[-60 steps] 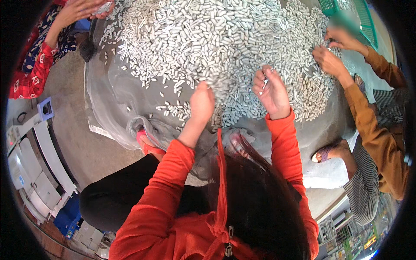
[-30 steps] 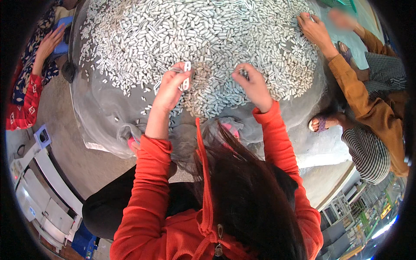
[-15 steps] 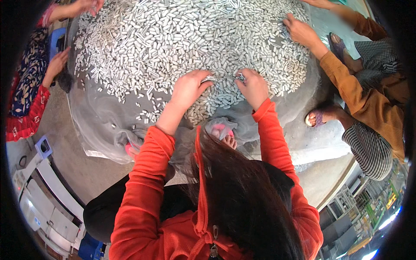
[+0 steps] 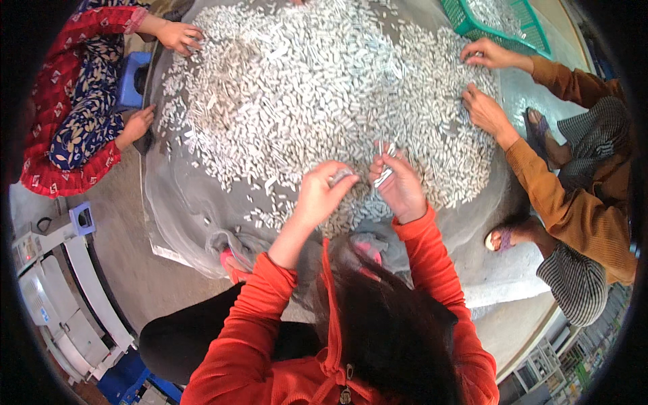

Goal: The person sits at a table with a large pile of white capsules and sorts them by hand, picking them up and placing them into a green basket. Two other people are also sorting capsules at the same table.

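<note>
A broad pile of small silvery-grey oblong pieces (image 4: 297, 101) spreads over a sheet in front of me. At the pile's near edge, my left hand (image 4: 320, 192) has its thumb and fingers pinched around a few of these pieces, mostly hidden by the fingers. Just to its right, my right hand (image 4: 401, 185) is turned palm up. Its curled fingers hold several pieces, some sticking out past the fingertips. Both hands are raised slightly over the near part of the pile, a short gap between them.
Across on the right, a co-worker's hands (image 4: 489, 111) touch the pile's edge; another's hands (image 4: 179, 37) are on the left. A green basket (image 4: 540, 40) with similar pieces stands at the far right. Grey netting (image 4: 202, 229) bunches near my feet. A white machine (image 4: 61, 297) stands lower left.
My right hand has turned from palm down on the pile to palm up, showing pieces in it. Both hands have lifted a little. My view has shifted, bringing the green basket in.
</note>
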A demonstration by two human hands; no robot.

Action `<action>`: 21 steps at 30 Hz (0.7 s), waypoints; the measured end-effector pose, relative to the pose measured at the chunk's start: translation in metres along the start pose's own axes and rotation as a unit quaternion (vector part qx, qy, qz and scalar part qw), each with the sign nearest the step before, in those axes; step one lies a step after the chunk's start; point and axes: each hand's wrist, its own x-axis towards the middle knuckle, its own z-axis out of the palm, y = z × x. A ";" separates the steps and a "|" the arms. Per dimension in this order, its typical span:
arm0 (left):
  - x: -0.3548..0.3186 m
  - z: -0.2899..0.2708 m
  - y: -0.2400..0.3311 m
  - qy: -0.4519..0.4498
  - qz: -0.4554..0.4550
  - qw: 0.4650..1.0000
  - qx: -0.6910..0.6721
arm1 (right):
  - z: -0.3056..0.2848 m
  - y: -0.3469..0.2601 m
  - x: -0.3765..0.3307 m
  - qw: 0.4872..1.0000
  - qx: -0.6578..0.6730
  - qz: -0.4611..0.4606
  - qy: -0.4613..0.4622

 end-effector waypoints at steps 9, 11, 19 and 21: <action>0.022 0.013 0.046 0.018 0.169 0.985 0.041 | 0.009 0.033 0.019 0.991 0.108 0.073 -0.015; 0.021 0.019 0.054 -0.006 0.204 0.976 0.071 | 0.007 0.039 0.019 0.988 0.133 0.039 -0.073; 0.014 0.027 0.071 0.073 0.232 0.970 -0.005 | 0.029 -0.008 0.018 0.981 0.191 -0.004 0.017; 0.012 0.015 0.071 0.114 0.213 0.970 -0.011 | 0.045 -0.050 0.027 0.961 0.273 -0.040 0.004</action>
